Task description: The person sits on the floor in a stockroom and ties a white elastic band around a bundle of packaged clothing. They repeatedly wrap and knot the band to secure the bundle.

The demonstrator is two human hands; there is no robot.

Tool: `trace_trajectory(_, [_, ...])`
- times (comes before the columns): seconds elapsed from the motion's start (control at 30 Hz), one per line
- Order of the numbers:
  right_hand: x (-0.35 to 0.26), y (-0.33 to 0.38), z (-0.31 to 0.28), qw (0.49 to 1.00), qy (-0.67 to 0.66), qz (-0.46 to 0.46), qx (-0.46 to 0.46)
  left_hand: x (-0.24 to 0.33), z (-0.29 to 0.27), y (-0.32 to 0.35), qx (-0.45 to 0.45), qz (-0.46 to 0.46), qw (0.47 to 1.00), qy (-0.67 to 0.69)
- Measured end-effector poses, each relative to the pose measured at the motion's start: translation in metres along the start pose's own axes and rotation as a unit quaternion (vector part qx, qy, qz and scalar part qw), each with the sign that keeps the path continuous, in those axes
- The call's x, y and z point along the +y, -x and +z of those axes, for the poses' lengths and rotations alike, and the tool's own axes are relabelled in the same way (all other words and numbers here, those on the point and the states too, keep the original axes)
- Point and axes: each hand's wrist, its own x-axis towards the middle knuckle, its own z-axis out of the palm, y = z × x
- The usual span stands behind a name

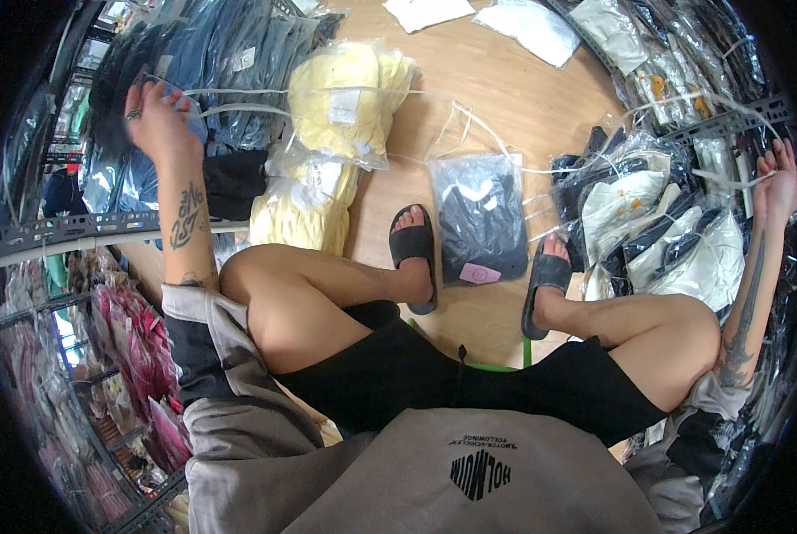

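Note:
My left hand (160, 123) is raised at the upper left beside dark bagged garments, its fingers curled around a thin white plastic strap (238, 92). Out at the far right, my right hand (777, 182) pinches white strap too, its fingers drawn together. Loose lengths of strap loop across the floor between them. Below, a clear-bagged dark garment (480, 218) with a pink label lies flat between my sandals. Yellow bagged garments (349, 102) are piled left of it. To the right sits a heap of bagged white and dark garments (634, 200).
Metal shelving (87, 222) with bagged clothes, some pink (140, 356), runs along the left. More racks of bagged clothes (683, 53) stand at the right. White packages (528, 31) lie on the wooden floor (496, 93) at the top. My knees are spread wide, with a green-edged seat below.

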Motion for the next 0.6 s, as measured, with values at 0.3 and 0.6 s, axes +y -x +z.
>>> trace_trajectory(0.3, [0.010,0.060,0.042,0.777,0.485,0.139,-0.377,0.105,0.004,0.058,-0.177,0.059,0.965,0.185])
trace_trajectory(0.6, [-0.018,0.217,0.169,0.666,0.328,-0.154,-0.652,0.137,0.056,0.148,-0.482,-0.063,0.793,0.366])
